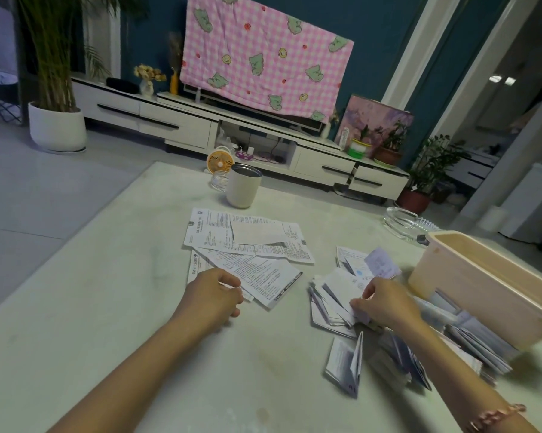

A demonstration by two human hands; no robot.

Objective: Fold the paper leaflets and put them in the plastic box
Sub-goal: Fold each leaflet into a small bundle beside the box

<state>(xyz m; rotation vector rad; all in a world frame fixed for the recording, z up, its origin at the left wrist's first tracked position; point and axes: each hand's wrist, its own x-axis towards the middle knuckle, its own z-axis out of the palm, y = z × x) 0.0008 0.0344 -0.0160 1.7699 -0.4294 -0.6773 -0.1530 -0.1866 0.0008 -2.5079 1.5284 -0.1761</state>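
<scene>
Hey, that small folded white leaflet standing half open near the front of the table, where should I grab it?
Pinch the small folded white paper leaflet by its raised crease, coming down from above with the right hand, probably the nearer one. The crease stands up off the pale table, while the lower edges sit flat on it.

The plastic box (482, 295) is pale peach-pink. Left of the box, the unfolded leaflets (247, 239) are white with dense black print; the folded leaflets (335, 295) just beside it are white, perhaps with bluish marks. Beyond the box, a blanket (263, 54) shows pink-and-white gingham with green dinosaurs, before a teal wall (382, 57); the tumbler (244, 190) is cream and the small fan (220, 164) orange.
</scene>
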